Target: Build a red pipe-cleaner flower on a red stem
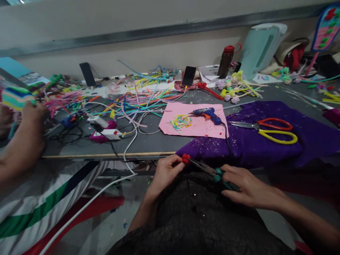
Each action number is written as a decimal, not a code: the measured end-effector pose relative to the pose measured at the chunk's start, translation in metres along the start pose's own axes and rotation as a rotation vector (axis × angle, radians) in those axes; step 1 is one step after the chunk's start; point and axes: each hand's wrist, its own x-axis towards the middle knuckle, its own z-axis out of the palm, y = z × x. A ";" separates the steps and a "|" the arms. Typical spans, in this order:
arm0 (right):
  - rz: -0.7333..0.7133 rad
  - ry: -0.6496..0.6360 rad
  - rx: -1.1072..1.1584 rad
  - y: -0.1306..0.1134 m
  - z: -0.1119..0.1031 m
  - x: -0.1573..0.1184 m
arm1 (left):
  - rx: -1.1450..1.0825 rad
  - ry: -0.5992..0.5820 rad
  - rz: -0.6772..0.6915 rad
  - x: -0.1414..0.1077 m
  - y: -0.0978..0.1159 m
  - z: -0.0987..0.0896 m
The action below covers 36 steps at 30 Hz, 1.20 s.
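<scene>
Between the thumb and fingers of my left hand [168, 172] is a small red flower-like piece [186, 158], held just off the table's front edge. My right hand [245, 186] is closed around the green handles of long-nose pliers [205, 168]. The pliers' tips reach the red piece from the right; whether they grip it I cannot tell. Beyond my hands, a pink sheet [215, 132] carries a blue glue gun [209, 115] and a heap of short pastel pieces [181, 122]. Scissors [265, 128] with red and yellow handles lie on a purple cloth [252, 152].
Pipe cleaners [148, 97] are strewn across the table's middle. White plugs [110, 134] and a white cable [129, 145] lie left of the pink sheet. A co-worker's arm [25, 141] reaches in at left. A bottle [225, 62] and a kettle [261, 49] stand at the back.
</scene>
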 end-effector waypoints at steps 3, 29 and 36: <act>-0.006 -0.019 0.051 0.001 0.001 0.000 | 0.010 0.013 0.012 0.000 -0.003 0.001; 0.052 -0.182 0.565 0.020 -0.007 0.001 | 0.233 0.003 0.221 0.000 -0.004 0.004; 0.017 -0.034 0.293 0.013 -0.021 -0.005 | -0.091 0.062 -0.073 0.002 -0.003 0.007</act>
